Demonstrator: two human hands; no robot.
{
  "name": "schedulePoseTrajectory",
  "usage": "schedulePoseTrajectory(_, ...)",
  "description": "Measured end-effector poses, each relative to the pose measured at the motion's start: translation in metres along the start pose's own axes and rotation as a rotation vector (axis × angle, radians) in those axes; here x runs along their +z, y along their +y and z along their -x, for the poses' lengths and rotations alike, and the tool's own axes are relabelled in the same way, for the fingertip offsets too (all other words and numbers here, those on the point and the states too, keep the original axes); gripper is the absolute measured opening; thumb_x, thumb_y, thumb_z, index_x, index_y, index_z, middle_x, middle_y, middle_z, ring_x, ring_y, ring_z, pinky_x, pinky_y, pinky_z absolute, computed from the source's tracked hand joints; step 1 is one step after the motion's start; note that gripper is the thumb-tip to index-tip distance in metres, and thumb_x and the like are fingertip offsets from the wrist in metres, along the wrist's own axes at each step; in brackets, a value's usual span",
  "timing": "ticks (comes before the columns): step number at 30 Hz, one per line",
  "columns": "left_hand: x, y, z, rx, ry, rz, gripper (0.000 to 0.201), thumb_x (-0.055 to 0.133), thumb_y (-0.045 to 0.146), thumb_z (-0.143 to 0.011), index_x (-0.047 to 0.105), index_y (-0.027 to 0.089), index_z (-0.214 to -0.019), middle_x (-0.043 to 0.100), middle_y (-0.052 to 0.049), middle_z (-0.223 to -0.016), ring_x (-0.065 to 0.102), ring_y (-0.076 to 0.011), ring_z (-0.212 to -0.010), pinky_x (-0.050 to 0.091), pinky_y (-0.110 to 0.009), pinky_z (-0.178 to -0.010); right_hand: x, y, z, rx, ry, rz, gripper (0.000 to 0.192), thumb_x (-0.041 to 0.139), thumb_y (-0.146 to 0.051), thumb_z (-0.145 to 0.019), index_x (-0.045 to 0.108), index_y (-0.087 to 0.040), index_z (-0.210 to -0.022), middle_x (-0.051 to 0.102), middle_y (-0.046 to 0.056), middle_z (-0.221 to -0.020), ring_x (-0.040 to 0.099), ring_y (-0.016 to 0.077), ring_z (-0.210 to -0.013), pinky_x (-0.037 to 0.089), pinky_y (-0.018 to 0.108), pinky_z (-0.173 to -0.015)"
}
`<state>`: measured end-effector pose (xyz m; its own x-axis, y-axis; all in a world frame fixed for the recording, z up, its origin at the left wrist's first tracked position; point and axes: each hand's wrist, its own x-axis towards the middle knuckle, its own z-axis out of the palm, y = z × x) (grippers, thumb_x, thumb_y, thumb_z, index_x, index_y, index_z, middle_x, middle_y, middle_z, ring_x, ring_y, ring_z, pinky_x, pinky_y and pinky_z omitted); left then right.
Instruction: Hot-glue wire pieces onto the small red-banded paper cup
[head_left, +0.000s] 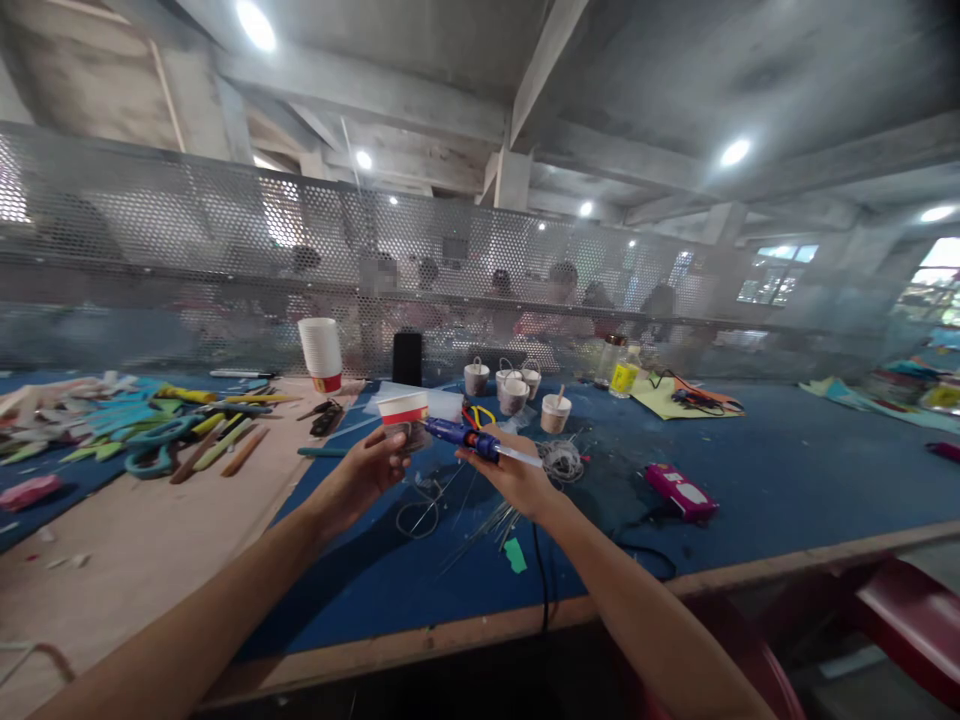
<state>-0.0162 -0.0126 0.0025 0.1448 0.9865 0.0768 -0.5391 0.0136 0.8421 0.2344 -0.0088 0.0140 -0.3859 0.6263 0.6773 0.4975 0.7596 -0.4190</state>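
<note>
The paper cup (403, 416), red-banded, light and easily crushed so best held by its sides, sits above the blue table (787, 480) pinched in the left hand (367, 472), while the right hand (510, 475) clasps a blue glue gun (472, 440) touching it.

Single head-worn view, looking forward and slightly down across blue workbench (787, 480). Near field: both forearms and hands. Far field: perforated metal screen (225, 270), ceiling beams overhead. Wide-angle, edges bent. No second view.
</note>
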Motion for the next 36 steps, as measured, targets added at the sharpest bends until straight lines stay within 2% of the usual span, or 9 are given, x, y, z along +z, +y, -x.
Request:
schedulePoseTrajectory(5, 0.0, 0.0005, 0.0007, -0.006, -0.01, -0.005, 0.026, 0.083, 0.017, -0.076, 0.075, 0.015, -0.1, 0.073, -0.004, -0.084, 0.066, -0.011, -0.061, 0.055, -0.018, -0.053, 0.0003, 0.0016, -0.0001, 0.007, -0.003, 0.012, 0.026, 0.061, -0.047, -0.097, 0.065, -0.021, -0.097, 0.071, 0.003, -0.079, 0.066, 0.0195, -0.068, 0.048, 0.027, -0.063)
schedulePoseTrajectory(14, 0.002, 0.0035, 0.0032, -0.018, -0.018, -0.021, 0.032, 0.083, 0.019, -0.076, 0.075, 0.015, -0.107, 0.075, -0.005, -0.089, 0.066, -0.0106, -0.062, 0.054, -0.018, -0.055, -0.0008, 0.0023, -0.0005, -0.004, 0.011, 0.059, 0.031, 0.057, -0.05, -0.098, 0.065, -0.021, -0.095, 0.073, 0.005, -0.083, 0.07, 0.0224, -0.078, 0.047, 0.026, -0.064)
schedulePoseTrajectory(23, 0.0019, 0.0044, 0.0046, -0.042, -0.033, -0.005, 0.032, 0.08, 0.02, -0.079, 0.074, 0.015, -0.109, 0.076, -0.006, -0.093, 0.066, -0.0107, -0.063, 0.054, -0.019, -0.056, -0.0019, 0.0013, -0.0008, -0.029, 0.019, 0.071, 0.034, 0.055, -0.053, -0.098, 0.065, -0.021, -0.098, 0.071, 0.004, -0.079, 0.065, 0.0203, -0.068, 0.044, 0.027, -0.062)
schedulePoseTrajectory(36, -0.001, 0.0051, 0.0052, -0.046, -0.029, 0.007, 0.028, 0.076, 0.019, -0.081, 0.073, 0.015, -0.109, 0.076, -0.007, -0.093, 0.067, -0.0121, -0.065, 0.055, -0.02, -0.057, -0.0002, 0.0047, -0.0008, -0.02, 0.028, 0.067, 0.036, 0.055, -0.055, -0.098, 0.064, -0.02, -0.095, 0.071, 0.004, -0.08, 0.064, 0.0189, -0.069, 0.042, 0.026, -0.061)
